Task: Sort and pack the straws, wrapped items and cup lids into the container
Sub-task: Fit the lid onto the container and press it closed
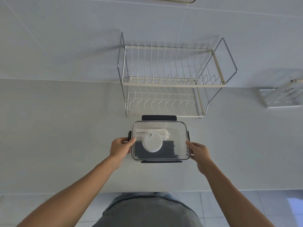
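Behind container [180, 128], dish rack [170, 79] — smaller rack [282, 95] far right

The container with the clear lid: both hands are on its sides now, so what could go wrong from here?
1. The far latch seems flipped open, so the lid may not be sealed if the container gets lifted.
2. The cup lid lies loose on the dark straws and wrapped items; tilting could slide it.
3. The dish rack stands close behind; pushing forward might hit it.
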